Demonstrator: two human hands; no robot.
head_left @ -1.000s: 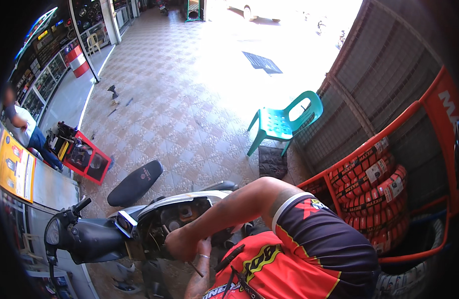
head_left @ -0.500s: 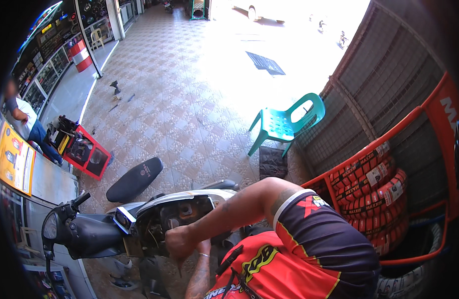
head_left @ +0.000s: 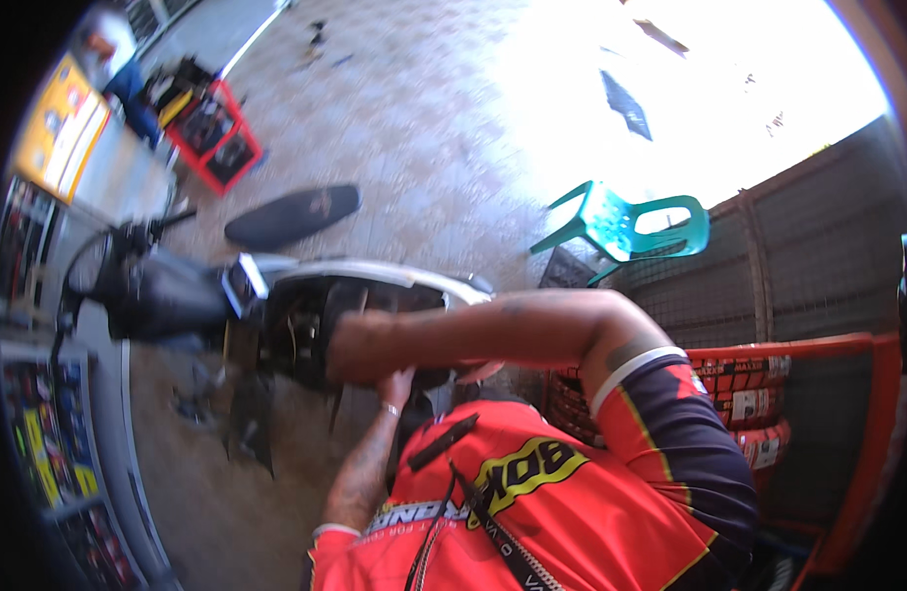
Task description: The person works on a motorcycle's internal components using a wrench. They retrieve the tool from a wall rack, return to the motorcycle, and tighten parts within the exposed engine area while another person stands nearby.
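Note:
A scooter (head_left: 163, 295) lies crosswise below me with its seat area open, showing the dark inner compartment (head_left: 291, 335). My right hand (head_left: 360, 347) is closed in that opening, around something I cannot make out. A thin dark rod shows just below it. My left hand (head_left: 399, 382) is behind and below the right, at the opening's lower edge, with its fingers mostly hidden. The detached black seat (head_left: 286, 212) rests on the tiles beyond the scooter.
A red tool cart (head_left: 212, 138) and a person (head_left: 124, 69) are at upper left, beside a display counter (head_left: 50, 443). A green chair (head_left: 611, 222) stands beyond the scooter. Stacked tyres (head_left: 744, 404) in a red rack and a mesh wall (head_left: 719, 256) line the right.
My view has tilted, so the scooter and floor sit higher in the picture and more of my shirt shows. Both hands remain in the scooter's opening, the right arm lying more level.

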